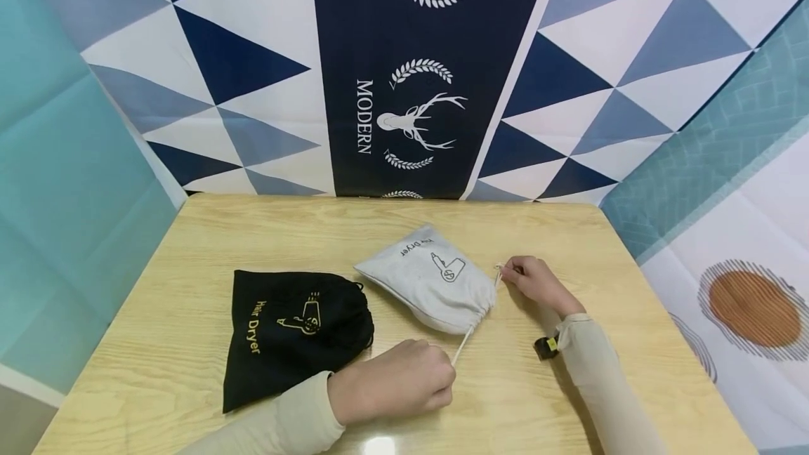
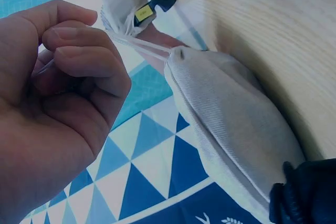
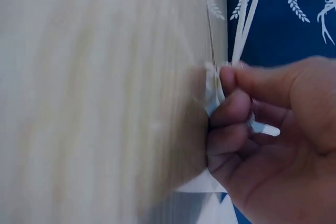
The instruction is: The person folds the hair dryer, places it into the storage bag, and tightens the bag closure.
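A light grey drawstring pouch [image 1: 430,276] printed "Hair Dryer" lies plump on the table, its mouth gathered tight toward the right. My left hand [image 1: 395,381] grips the white drawstring [image 1: 463,346] leaving the near side of the mouth; in the left wrist view its fingers curl round the cord's end. On the far side my right hand [image 1: 534,279] pinches the other drawstring between thumb and forefinger. The right wrist view shows those two taut strands [image 3: 245,22] running into the pinch, a loose white end poking out below the fingers.
A black drawstring pouch [image 1: 293,328] with yellow "Hair Dryer" print lies left of the grey one, close to my left forearm. The wooden table [image 1: 303,230] meets a patterned cloth backdrop [image 1: 404,76]. A small black wrist camera [image 1: 546,347] sits at my right cuff.
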`<state>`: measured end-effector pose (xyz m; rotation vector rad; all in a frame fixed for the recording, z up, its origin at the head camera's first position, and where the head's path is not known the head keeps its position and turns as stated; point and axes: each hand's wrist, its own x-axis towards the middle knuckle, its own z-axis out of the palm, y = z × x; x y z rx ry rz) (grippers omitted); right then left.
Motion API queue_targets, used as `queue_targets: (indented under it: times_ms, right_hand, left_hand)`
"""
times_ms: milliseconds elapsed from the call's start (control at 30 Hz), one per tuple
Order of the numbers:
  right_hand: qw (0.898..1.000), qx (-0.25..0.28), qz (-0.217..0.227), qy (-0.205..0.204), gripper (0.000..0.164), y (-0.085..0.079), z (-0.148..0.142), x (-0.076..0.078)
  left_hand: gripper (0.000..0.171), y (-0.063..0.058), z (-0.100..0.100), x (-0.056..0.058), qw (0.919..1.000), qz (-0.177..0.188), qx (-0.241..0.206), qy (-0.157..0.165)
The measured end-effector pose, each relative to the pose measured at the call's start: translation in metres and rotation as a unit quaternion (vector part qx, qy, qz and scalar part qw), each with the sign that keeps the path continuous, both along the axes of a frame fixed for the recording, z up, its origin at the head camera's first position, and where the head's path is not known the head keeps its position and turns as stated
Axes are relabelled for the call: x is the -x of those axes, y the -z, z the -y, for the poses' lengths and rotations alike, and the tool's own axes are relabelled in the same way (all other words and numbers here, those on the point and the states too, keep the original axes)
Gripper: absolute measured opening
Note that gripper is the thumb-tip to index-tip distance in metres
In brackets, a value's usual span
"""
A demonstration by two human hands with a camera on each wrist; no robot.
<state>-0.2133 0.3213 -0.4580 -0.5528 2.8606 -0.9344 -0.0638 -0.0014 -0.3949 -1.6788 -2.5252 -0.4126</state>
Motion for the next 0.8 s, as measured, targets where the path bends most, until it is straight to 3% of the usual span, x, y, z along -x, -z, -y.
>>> queue_targets:
  times_ms: [367, 500, 633, 733, 800]
  right_hand:
    - [0.999, -0.009, 0.016, 0.029, 0.026, -0.013, -0.006, 0.034]
    - [0.998, -0.007, 0.046, 0.052, 0.025, -0.013, -0.008, 0.04]
    - [0.998, -0.009, 0.041, 0.055, 0.024, -0.011, -0.006, 0.045]
    - [0.998, 0.005, 0.03, 0.059, 0.025, -0.005, -0.007, 0.043]
    - [0.996, 0.045, 0.043, 0.071, 0.026, 0.0, -0.011, 0.037]
  left_hand:
    - [0.038, 0.01, 0.01, -0.005, 0.9992, -0.009, -0.007, -0.039]
    - [0.039, 0.017, 0.012, -0.01, 0.9991, 0.008, -0.017, -0.039]
    - [0.041, 0.025, 0.011, -0.015, 0.9984, 0.028, -0.028, -0.04]
    - [0.042, 0.032, 0.006, -0.018, 0.9971, 0.031, -0.031, -0.061]
    - [0.041, 0.037, 0.002, -0.021, 0.9954, 0.027, -0.028, -0.087]
